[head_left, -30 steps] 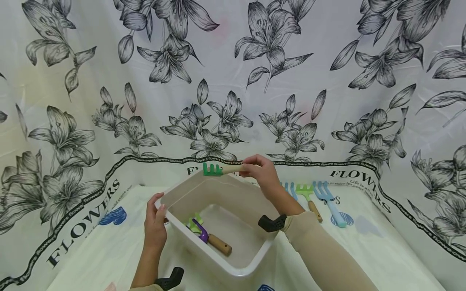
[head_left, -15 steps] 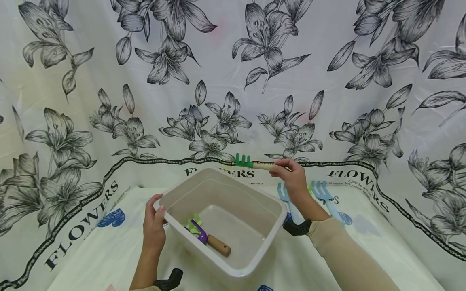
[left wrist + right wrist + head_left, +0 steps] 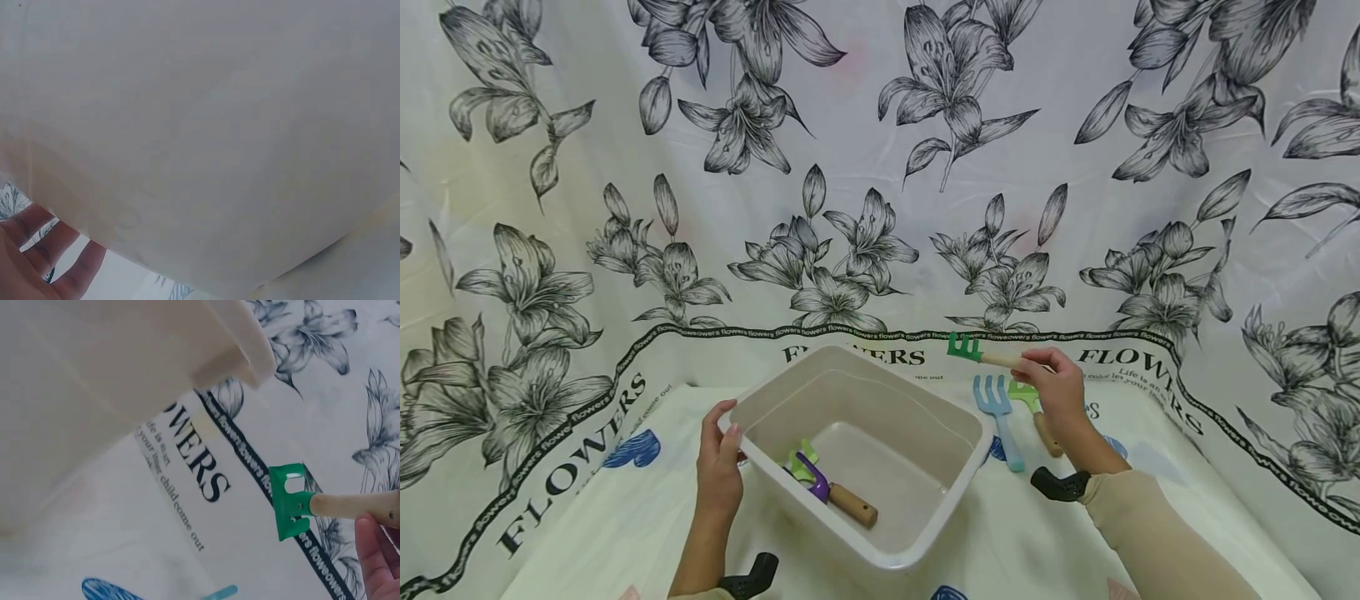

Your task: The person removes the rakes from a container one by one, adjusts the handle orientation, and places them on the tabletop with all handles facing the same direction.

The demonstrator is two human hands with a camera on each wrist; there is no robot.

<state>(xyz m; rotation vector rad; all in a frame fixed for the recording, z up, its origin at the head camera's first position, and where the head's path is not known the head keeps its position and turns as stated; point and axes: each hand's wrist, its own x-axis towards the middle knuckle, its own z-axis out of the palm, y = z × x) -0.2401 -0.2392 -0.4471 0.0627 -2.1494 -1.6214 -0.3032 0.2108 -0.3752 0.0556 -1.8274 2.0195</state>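
Observation:
My left hand (image 3: 718, 467) grips the left corner of a beige plastic bin (image 3: 887, 408), thumb at the rim; the bin is tilted. In the left wrist view, its fingers (image 3: 78, 269) touch the bin's wall. My right hand (image 3: 1060, 396) pinches the wooden handle of a green toy rake (image 3: 964, 347) in the air, right of the bin, teeth pointing left. The right wrist view shows the rake head (image 3: 287, 506) beside the bin's rim. Inside the bin lie a purple garden tool (image 3: 852, 505) with a wooden handle and a light-green piece (image 3: 805, 458), partly hidden.
Right of the bin, a blue toy fork (image 3: 1002, 421) and a light-green rake (image 3: 1024, 395) with a wooden handle lie on the cloth-covered table (image 3: 625, 517). My right hand and arm cover part of that area. A flower-printed curtain (image 3: 880, 167) hangs behind.
My right hand has carried the green rake rightward, from over the bin's far rim to above the tools on the table. My left hand and the bin have stayed put.

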